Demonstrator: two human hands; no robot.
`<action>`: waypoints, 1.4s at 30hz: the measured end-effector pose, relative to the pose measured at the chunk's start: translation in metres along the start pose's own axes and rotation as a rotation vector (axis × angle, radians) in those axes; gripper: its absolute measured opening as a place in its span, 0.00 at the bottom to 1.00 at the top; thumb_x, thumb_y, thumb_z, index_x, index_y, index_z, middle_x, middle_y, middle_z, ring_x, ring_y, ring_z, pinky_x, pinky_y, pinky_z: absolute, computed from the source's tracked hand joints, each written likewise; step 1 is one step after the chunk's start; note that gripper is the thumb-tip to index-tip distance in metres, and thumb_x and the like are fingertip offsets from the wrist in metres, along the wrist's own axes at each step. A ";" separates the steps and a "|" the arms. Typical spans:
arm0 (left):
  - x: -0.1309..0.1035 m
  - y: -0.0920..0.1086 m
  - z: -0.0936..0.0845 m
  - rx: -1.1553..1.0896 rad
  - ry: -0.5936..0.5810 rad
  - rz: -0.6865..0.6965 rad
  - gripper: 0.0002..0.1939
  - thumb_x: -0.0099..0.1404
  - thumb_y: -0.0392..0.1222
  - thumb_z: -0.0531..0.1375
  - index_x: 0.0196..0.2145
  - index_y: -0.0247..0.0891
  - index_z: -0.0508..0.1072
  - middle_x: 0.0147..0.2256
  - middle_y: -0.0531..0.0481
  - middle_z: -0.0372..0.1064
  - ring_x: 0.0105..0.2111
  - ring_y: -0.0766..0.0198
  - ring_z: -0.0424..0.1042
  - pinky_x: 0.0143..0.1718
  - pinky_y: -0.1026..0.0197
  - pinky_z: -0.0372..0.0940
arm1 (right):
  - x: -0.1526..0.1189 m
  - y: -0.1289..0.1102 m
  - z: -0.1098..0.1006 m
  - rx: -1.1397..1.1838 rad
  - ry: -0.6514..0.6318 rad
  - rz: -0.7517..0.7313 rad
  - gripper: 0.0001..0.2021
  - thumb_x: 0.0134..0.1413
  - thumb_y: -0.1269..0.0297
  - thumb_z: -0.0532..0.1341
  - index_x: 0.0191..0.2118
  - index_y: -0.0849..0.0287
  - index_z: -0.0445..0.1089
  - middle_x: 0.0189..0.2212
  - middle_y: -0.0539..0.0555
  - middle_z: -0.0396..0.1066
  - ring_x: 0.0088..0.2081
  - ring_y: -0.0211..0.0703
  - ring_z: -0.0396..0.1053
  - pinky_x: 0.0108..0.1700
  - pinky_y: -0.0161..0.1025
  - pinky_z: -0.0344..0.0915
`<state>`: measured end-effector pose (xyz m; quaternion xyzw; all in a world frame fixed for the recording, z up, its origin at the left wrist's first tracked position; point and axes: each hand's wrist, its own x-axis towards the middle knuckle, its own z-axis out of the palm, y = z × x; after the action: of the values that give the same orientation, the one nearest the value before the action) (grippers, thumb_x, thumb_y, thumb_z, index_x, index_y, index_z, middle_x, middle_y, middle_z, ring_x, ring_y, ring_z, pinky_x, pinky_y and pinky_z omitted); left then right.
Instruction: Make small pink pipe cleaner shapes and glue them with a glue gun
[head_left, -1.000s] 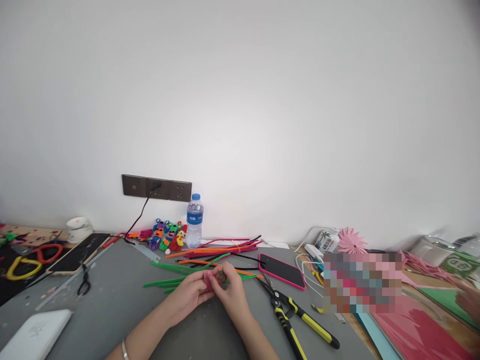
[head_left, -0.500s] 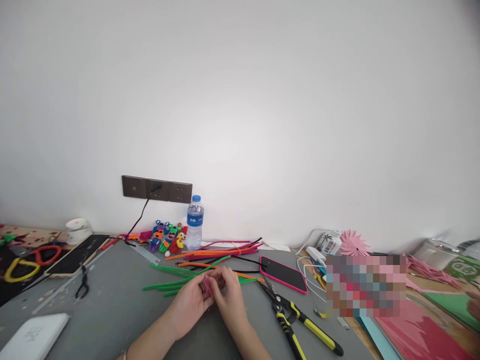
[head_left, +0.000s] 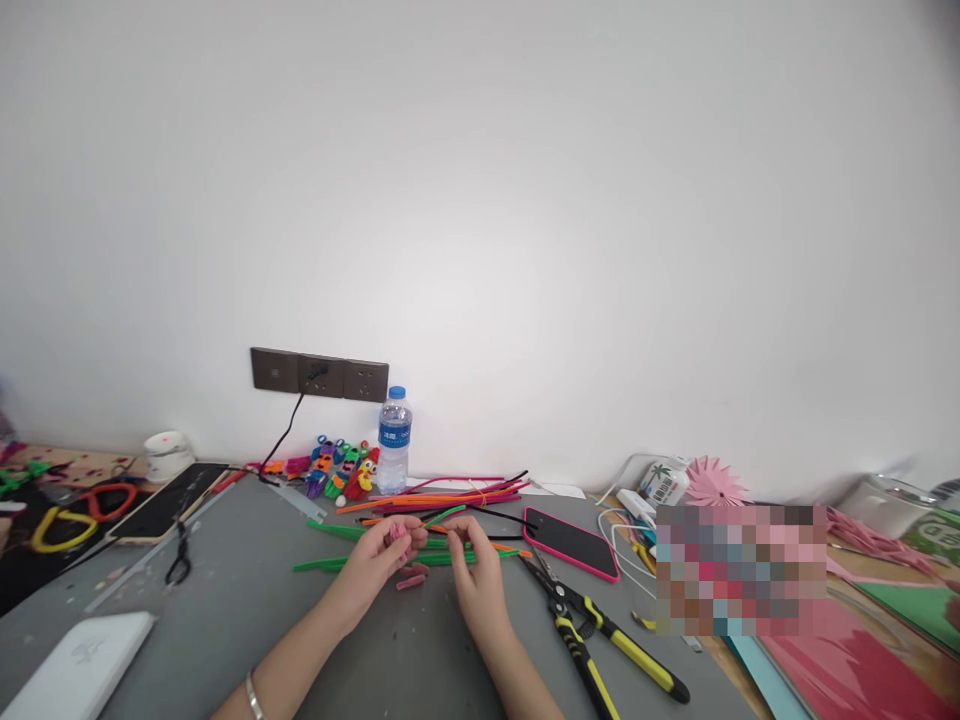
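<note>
My left hand is closed, thumb and fingers pinching a small pink fuzzy coil that looks like twisted pipe cleaner. To its right, my right hand hovers apart over the grey mat, fingers loosely curled and nothing visible in them. Between the hands, short pink pieces lie on the mat. Green pipe cleaners stretch behind both hands, partly hidden by them. Farther back is a bundle of red and orange pipe cleaners.
Yellow-black pliers and a pink-cased phone lie at right. A water bottle and small pipe-cleaner figures stand by the wall. At left are black scissors, a dark tablet-like slab and a white box.
The hands, together around the pink material before, have separated. My left hand keeps the pink coil while my right hand has moved right. Pink pieces now show on the mat between them.
</note>
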<state>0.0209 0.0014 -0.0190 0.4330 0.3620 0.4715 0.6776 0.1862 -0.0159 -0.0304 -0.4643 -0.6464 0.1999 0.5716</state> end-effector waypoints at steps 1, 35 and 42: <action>0.000 0.000 0.000 0.012 -0.022 -0.007 0.21 0.53 0.51 0.68 0.40 0.36 0.74 0.38 0.44 0.74 0.43 0.56 0.72 0.45 0.58 0.65 | 0.000 -0.002 0.000 0.002 -0.019 -0.024 0.09 0.63 0.64 0.51 0.35 0.57 0.67 0.29 0.53 0.68 0.32 0.43 0.65 0.34 0.37 0.61; -0.015 -0.017 0.000 0.365 -0.357 -0.076 0.45 0.64 0.43 0.57 0.67 0.48 0.28 0.25 0.60 0.59 0.20 0.71 0.52 0.24 0.66 0.54 | 0.004 -0.001 -0.005 0.614 -0.479 0.384 0.16 0.42 0.55 0.70 0.34 0.59 0.73 0.23 0.48 0.69 0.21 0.34 0.64 0.26 0.33 0.65; -0.019 -0.007 0.003 0.435 -0.404 -0.009 0.36 0.64 0.45 0.58 0.65 0.46 0.48 0.34 0.51 0.68 0.26 0.66 0.64 0.27 0.66 0.59 | 0.007 -0.004 -0.015 0.559 -0.485 0.409 0.14 0.44 0.54 0.69 0.29 0.59 0.70 0.21 0.48 0.70 0.21 0.35 0.66 0.28 0.35 0.66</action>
<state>0.0203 -0.0181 -0.0231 0.6517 0.3141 0.2842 0.6292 0.1989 -0.0159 -0.0193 -0.3498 -0.5774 0.5803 0.4554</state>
